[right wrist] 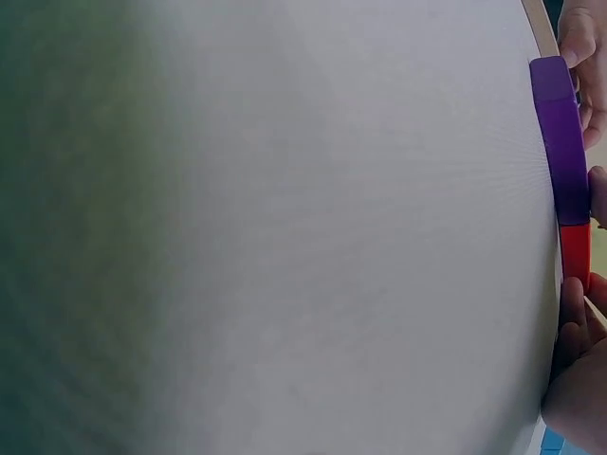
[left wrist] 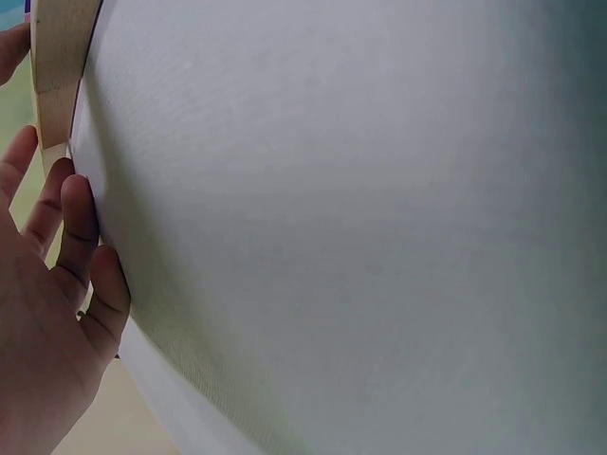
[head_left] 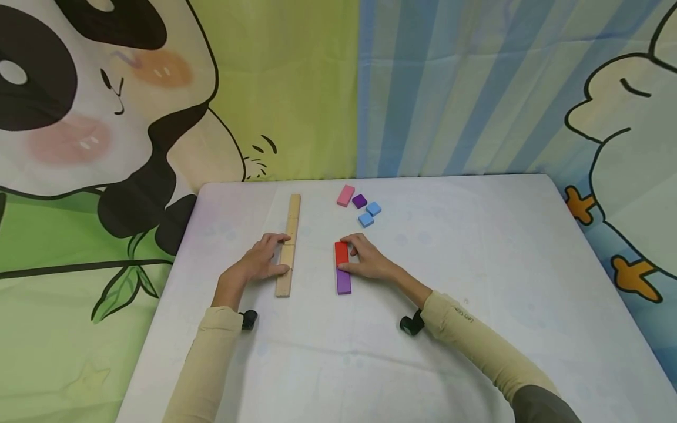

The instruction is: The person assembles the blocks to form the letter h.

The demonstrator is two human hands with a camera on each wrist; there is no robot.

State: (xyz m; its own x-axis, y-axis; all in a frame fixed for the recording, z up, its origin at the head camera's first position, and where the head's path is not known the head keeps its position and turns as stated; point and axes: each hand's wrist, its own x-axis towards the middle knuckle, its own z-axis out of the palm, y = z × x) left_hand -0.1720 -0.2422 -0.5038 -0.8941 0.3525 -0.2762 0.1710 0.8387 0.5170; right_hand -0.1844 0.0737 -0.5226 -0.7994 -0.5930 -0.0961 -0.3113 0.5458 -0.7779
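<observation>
A straight row of plain wooden blocks (head_left: 291, 223) lies lengthwise on the table, left of the middle. My left hand (head_left: 260, 258) is at its left side, forefinger and thumb touching the row with a gap between them. The other fingers of this left hand (left wrist: 47, 313) look relaxed in the left wrist view. To the right, a red block (head_left: 341, 252) and a purple block (head_left: 344, 282) lie end to end. My right hand (head_left: 370, 258) pinches the red block lengthwise, forefinger at its far end and thumb near the joint with the purple block (right wrist: 561, 142).
Beyond the right hand lie a pink block (head_left: 346, 195), a small dark purple block (head_left: 359, 201) and two small blue blocks (head_left: 373, 208). A white cloth covers the table (head_left: 476, 252). Behind it hangs a printed curtain (head_left: 296, 88).
</observation>
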